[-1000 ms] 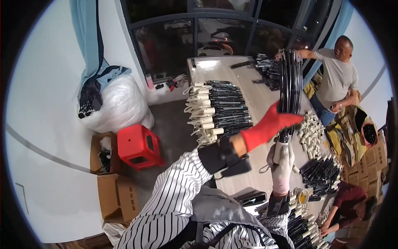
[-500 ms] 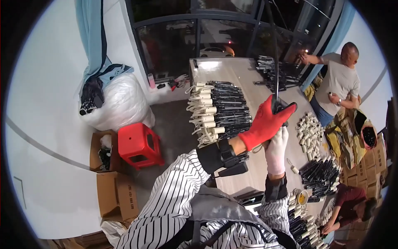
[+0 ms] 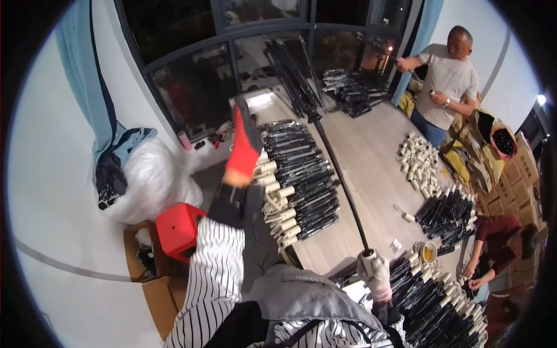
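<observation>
So the big change in the last half second is that the hands are splitting up: they were close together on the umbrella frame (image 3: 346, 196), and now the left hand (image 3: 245, 142) is hanging off to the left in its red glove, fingers stretched out, holding nothing I can see (it's pretty blurry). The right hand (image 3: 376, 277), white glove, is gripping the handle end (image 3: 366, 262) all by itself. The frame is now slanting out over the table (image 3: 366, 153), with its long shaft showing and the black ribs (image 3: 293, 78) bunching at the far end; can't tell if they're touching anything. My read is that the shaft is sitting pulled out and one hand is doing all the holding. Counting up: one frame in hand, four batches of others, namely the row with cream handles (image 3: 301, 174), the far heap (image 3: 354, 95), the right-hand heap (image 3: 447, 217) and the lower-right pile (image 3: 429, 307), all too packed for a proper count. One mound of loose handles (image 3: 419, 162) is lying there, also uncountable, plus one stray handle (image 3: 408, 217), one bowl (image 3: 423, 258) and one red stool (image 3: 177, 229). Two co-workers are also showing, one standing (image 3: 449, 87), one leaning in (image 3: 493, 240).
</observation>
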Available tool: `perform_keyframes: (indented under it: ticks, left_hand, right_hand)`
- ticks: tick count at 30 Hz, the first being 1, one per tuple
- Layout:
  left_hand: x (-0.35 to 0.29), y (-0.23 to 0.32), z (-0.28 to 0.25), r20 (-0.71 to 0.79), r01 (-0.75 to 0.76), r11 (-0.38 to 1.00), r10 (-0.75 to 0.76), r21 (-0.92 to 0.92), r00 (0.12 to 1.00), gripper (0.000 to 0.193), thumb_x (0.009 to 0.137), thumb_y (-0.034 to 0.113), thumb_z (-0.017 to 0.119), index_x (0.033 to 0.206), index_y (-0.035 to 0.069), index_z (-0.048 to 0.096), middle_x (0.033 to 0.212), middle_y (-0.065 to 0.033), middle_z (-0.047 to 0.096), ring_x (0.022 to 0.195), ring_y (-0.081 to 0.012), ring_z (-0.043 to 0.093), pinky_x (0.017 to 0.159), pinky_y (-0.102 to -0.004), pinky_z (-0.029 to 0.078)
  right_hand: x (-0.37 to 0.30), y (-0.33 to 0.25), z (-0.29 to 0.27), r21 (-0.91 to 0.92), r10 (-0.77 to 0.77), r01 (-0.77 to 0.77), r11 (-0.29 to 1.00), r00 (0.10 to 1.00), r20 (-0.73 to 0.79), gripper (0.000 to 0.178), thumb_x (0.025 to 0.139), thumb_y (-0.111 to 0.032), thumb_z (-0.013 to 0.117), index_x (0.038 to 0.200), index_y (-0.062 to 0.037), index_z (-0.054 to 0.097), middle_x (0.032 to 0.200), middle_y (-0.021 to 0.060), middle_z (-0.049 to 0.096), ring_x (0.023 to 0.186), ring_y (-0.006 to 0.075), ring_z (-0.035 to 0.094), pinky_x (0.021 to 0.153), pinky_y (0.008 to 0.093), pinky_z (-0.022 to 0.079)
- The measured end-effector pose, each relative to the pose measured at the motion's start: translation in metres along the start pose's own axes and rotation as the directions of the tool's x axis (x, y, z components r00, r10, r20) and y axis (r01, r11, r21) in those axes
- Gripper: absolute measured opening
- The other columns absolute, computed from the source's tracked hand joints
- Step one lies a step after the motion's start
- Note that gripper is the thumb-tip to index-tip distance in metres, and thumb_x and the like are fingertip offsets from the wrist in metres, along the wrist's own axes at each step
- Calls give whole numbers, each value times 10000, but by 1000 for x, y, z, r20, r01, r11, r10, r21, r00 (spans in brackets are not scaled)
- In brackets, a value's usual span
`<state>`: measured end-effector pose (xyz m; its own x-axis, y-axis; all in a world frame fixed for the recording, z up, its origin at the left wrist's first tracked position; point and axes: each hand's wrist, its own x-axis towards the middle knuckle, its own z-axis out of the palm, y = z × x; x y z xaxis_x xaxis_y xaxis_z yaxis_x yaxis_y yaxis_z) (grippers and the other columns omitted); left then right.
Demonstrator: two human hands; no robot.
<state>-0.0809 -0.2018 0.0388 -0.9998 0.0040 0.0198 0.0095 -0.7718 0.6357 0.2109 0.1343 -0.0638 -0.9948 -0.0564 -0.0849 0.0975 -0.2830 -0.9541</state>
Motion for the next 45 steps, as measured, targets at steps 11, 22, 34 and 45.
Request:
perform_keyframes:
  ticks: [11,22,34,45]
  left_hand:
    - [42,-60,59,206,190,980,-173,-64,963,478,923,493,555,1079,44,606,791,-55,660,722,-195,669,667,-357,571]
    - [-83,-167,114,261,352,926,-309,-137,914,374,945,362,575,1146,46,579,763,-52,615,596,-185,635,575,-322,548]
    - [-93,-152,73,365,464,886,-430,-9,826,329,926,240,615,1161,15,569,818,-78,645,632,-190,656,611,-322,567]
    - [-115,-163,57,401,181,791,-475,585,783,278,831,95,695,1085,23,608,785,-67,654,634,-153,646,597,-305,533]
  right_hand:
    - [-33,7,5,-25,198,-203,979,971,-136,509,944,-505,504,954,-1,568,593,14,503,438,92,444,362,244,320]
    - [69,-67,63,-241,-9,-69,968,951,-309,450,1009,-369,353,1163,10,541,643,35,536,429,111,447,427,235,412]
    - [63,-67,-2,38,25,-13,999,946,-324,565,984,-309,491,1425,17,355,791,131,676,535,106,600,450,218,460]
    - [109,-175,0,-875,-180,169,454,979,95,671,863,-349,694,1399,-60,413,655,93,619,516,152,608,468,273,475]
